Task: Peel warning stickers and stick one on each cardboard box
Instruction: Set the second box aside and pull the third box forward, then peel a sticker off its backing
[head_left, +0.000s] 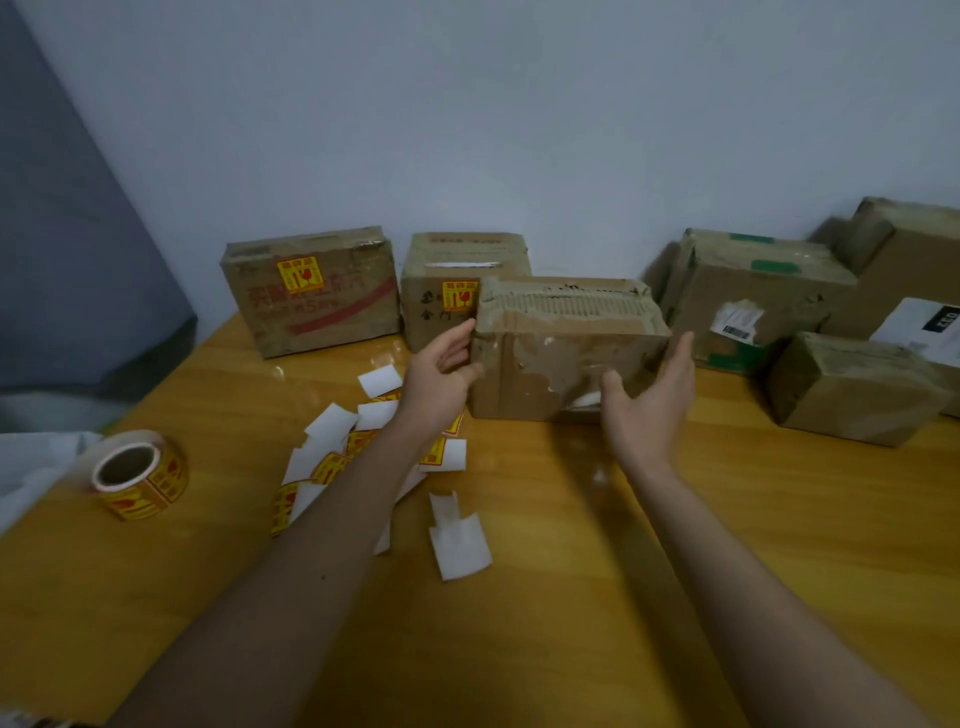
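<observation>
A worn cardboard box (561, 348) with torn tape stands on the wooden table (571, 597), and I see no sticker on it. My left hand (441, 366) grips its left edge. My right hand (652, 397) holds its right side, thumb on the front face. Behind it stand two boxes that each bear a yellow and red warning sticker: a left box (311, 296) and a middle box (441, 270). A sticker roll (137, 475) lies at the left. Loose stickers and white backing papers (332, 452) are scattered under my left forearm.
Several more cardboard boxes (748, 296) are stacked at the right against the wall; a small one (852, 387) sits in front of them. A white backing scrap (460, 540) lies mid-table. White cloth (31, 467) lies at the left edge.
</observation>
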